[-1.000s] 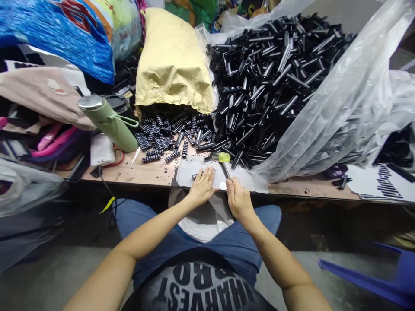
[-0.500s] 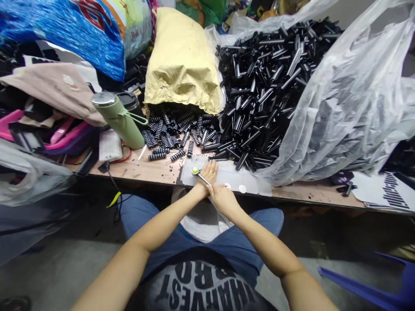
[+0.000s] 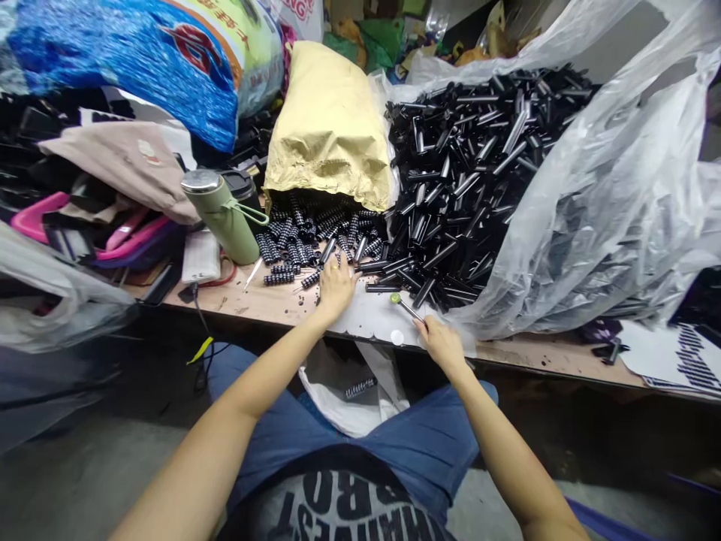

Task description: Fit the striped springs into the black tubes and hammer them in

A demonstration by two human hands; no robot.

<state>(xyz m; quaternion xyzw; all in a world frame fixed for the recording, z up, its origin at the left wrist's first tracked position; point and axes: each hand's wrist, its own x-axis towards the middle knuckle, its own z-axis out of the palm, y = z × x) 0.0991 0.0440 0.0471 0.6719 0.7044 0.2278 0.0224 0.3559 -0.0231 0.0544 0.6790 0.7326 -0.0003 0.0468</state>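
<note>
Clock centre: middle of the white sheet (image 3: 360,314), which lies flat along the near edge of the table (image 3: 282,302); 12 o'clock points away from the person.
Left hand (image 3: 336,284): at 10 o'clock, reaching over the sheet's far left corner, fingers bent among the nearest striped pieces.
Left grip: fairly narrow at the fingertips; I cannot tell whether they hold a piece.
Right hand (image 3: 442,342): at 4 o'clock, over the sheet's near right part.
Right grip: closed round the handle of a small mallet (image 3: 410,309).
Mallet: tilted, its yellow-green head toward 11 o'clock from the right hand, above the sheet.
White disc (image 3: 397,337): near the sheet's front edge, at 5 o'clock, left of the right hand.
Striped pieces (image 3: 290,244): heaped between 10 and 11 o'clock, before the mouth of a yellow sack (image 3: 332,128).
Black pieces (image 3: 462,173): large pile at 1 o'clock, with a clear plastic bag (image 3: 574,233) beside it at 2.
Green flask (image 3: 225,222): leaning at 10 o'clock, beyond the left hand.
White bag (image 3: 324,394): on the lap toward 7 o'clock, one striped piece (image 3: 360,388) lying in it.
</note>
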